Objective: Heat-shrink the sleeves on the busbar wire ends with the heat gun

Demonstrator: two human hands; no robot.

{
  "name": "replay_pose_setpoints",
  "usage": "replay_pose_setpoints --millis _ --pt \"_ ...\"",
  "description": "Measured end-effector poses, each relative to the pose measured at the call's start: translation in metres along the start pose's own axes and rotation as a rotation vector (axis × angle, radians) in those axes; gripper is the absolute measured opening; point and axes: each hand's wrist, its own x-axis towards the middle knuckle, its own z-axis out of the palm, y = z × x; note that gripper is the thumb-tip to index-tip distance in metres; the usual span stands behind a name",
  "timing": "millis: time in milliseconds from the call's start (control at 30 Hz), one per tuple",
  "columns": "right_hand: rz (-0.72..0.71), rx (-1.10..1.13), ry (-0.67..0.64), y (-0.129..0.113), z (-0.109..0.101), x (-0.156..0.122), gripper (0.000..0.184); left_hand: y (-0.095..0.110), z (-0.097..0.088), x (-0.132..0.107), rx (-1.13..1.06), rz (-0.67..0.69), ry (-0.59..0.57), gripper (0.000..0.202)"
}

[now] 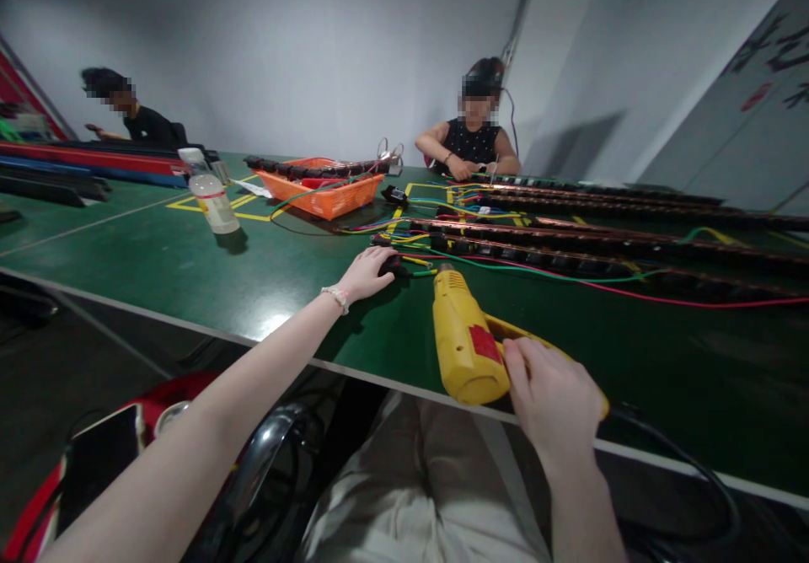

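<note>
My right hand (553, 390) is wrapped round the handle of a yellow heat gun (464, 335) with a red patch on its body. Its nozzle points away from me, close to the ends of some wires. On the green table my left hand (370, 275) closes over a small black connector (393, 266), mostly hidden under the fingers. A green and yellow wire (422, 273) comes out beside it. Just beyond lie long dark strips with copper-coloured edges (518, 253), their coloured leads running toward my left hand.
An orange basket (329, 201) holds another dark strip. A plastic bottle (213, 201) stands on the green table (284, 264). Two people sit across, one (474, 137) working with both hands. The heat gun's black cord (688, 453) hangs over the table edge.
</note>
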Motion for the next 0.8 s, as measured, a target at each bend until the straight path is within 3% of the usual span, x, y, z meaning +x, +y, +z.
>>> replay_pose_setpoints --millis 167,367,600,800 --pt "-0.004 0.065 -0.028 -0.023 -0.001 0.002 0.031 -0.003 0.0 0.001 -0.146 0.013 -0.02 0.051" --pt "-0.038 0.146 0.05 -0.037 0.007 -0.002 0.029 -0.003 -0.001 0.0 -0.208 -0.001 -0.069 0.051" --pt "-0.037 0.176 0.059 -0.029 0.008 -0.001 0.029 -0.006 -0.001 0.004 -0.218 -0.041 -0.113 0.052" --pt "-0.053 0.103 0.074 -0.005 0.01 0.001 0.03 -0.009 0.003 0.004 -0.223 -0.021 -0.096 0.048"
